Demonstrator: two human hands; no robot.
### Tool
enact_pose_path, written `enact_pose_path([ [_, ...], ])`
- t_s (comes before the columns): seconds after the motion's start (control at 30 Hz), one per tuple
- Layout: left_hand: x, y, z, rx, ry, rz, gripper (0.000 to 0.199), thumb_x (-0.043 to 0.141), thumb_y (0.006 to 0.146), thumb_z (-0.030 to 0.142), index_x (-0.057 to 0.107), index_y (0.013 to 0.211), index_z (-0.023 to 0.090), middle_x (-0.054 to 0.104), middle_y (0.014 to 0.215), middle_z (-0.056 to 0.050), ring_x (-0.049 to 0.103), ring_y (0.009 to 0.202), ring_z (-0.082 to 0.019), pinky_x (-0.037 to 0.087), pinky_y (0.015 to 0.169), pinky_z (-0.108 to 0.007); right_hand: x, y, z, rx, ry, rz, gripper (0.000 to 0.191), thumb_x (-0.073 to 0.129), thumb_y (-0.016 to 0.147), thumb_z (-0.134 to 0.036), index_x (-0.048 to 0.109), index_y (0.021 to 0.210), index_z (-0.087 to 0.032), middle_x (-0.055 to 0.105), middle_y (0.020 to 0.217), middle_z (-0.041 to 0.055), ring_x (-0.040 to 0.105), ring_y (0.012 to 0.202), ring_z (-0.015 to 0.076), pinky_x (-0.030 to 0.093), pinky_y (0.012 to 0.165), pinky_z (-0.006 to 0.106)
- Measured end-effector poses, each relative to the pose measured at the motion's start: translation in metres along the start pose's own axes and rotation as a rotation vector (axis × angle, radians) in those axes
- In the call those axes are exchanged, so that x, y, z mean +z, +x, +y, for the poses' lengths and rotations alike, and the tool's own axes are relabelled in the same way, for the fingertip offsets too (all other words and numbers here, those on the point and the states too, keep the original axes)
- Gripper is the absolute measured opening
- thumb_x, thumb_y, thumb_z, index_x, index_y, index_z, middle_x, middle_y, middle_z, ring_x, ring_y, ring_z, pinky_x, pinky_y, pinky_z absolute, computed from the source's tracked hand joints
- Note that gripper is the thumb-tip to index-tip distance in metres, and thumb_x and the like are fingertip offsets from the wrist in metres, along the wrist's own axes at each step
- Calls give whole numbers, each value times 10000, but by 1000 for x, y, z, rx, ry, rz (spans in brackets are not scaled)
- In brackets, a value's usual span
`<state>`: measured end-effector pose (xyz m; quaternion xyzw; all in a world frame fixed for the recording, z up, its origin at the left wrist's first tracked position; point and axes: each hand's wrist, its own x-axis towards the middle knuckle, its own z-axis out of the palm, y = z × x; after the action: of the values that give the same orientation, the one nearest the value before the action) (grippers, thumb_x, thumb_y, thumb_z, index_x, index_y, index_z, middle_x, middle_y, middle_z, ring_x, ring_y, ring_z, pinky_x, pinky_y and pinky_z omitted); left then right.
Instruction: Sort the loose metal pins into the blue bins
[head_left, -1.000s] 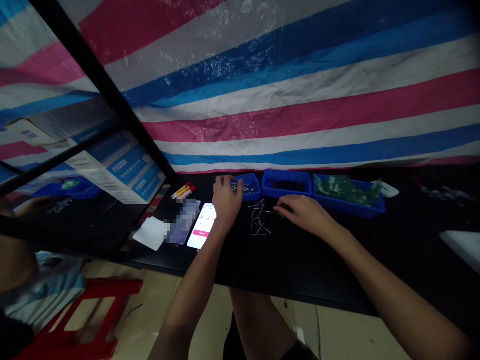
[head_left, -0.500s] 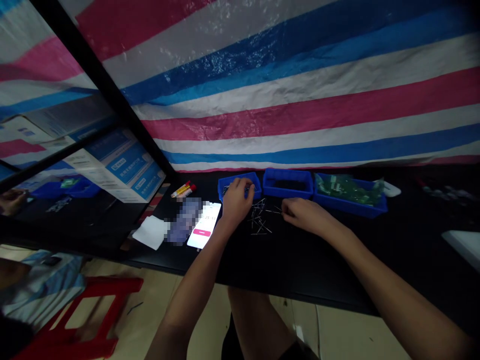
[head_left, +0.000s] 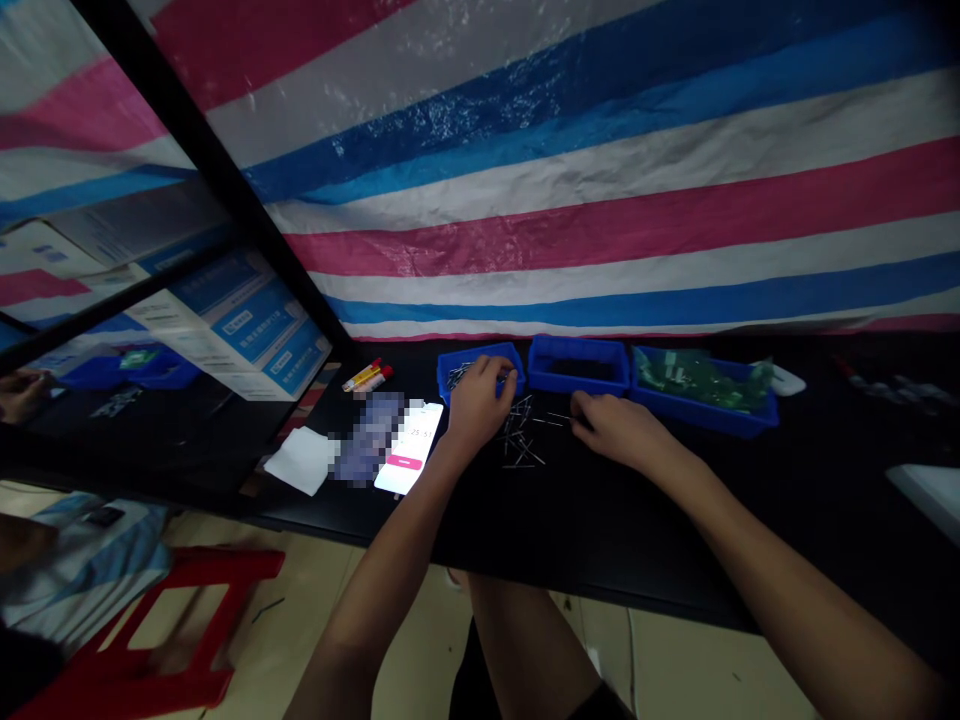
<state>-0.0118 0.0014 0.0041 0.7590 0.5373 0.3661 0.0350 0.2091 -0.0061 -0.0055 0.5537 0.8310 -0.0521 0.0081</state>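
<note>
Head view: the left hand is curling over a blue plastic bin, right hand beside thin metal rods, holds indiscernible, light pinching probably serving best.

Two bare hands belong to the person: one left hand and one right hand. One black surface bears three blue bins. More than half a dozen thin metal pins lie loose, too tangled for an exact count. There are also two small tubes, one lit phone and one white pad. At the left are one red stool, one co-worker's hand and at least one blue-and-white carton.
</note>
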Motion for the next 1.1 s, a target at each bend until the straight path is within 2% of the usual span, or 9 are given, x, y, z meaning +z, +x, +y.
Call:
enact_pose_path([
  [0.2,1,0,1,0,1,-21,145,502,966,276,623,992,200,661,969,-43,623,851,-172,459,773,-293,0,1,-2,-32,-5,-61,156,473,919,-306,549,967,-178,716,901,119,690,767,268,313,556,308],
  [0.33,2,0,1,35,-14,-56,165,495,968,290,627,1010,201,669,947,-42,625,864,-176,446,764,-285,-4,0,-7,-57,28,4,144,468,926,-304,537,952,-181,711,833,97,676,711,237,301,557,298],
  [0.47,3,0,3,71,-75,-174,266,476,977,363,659,920,179,682,849,-35,602,743,-153,407,689,-267,-7,-3,-11,-162,140,123,79,469,917,-273,505,934,-204,677,774,41,642,666,194,312,569,281],
  [0.6,1,0,7,101,-177,-332,379,474,968,429,673,783,165,666,732,-20,545,626,-125,349,603,-252,-6,-4,-13,-267,216,186,29,483,892,-239,473,904,-215,654,790,26,617,683,179,336,593,276],
  [0.77,1,0,6,39,-345,-425,335,532,933,406,683,757,165,596,610,18,495,560,-106,329,561,-236,-8,-4,-14,-260,227,239,51,461,912,-259,487,917,-215,655,824,37,617,717,185,362,613,285],
  [0.87,5,1,0,-36,-420,-399,283,584,900,408,697,819,161,615,626,18,505,551,-103,345,551,-227,-13,-5,-13,-212,235,286,130,425,948,-306,509,984,-213,670,863,49,622,717,189,362,596,291],
  [0.97,8,3,-7,-84,-468,-315,230,634,869,380,698,863,159,672,727,-6,549,601,-109,402,591,-228,-15,-6,-11,-143,240,341,190,409,969,-338,508,1058,-203,682,905,58,631,730,195,375,607,294],
  [1.1,7,7,-12,-115,-533,-226,172,663,851,328,692,886,162,707,868,-33,618,738,-126,474,702,-245,-13,-4,-7,-136,197,279,198,397,978,-336,551,993,-214,682,918,52,638,773,199,367,613,289],
])
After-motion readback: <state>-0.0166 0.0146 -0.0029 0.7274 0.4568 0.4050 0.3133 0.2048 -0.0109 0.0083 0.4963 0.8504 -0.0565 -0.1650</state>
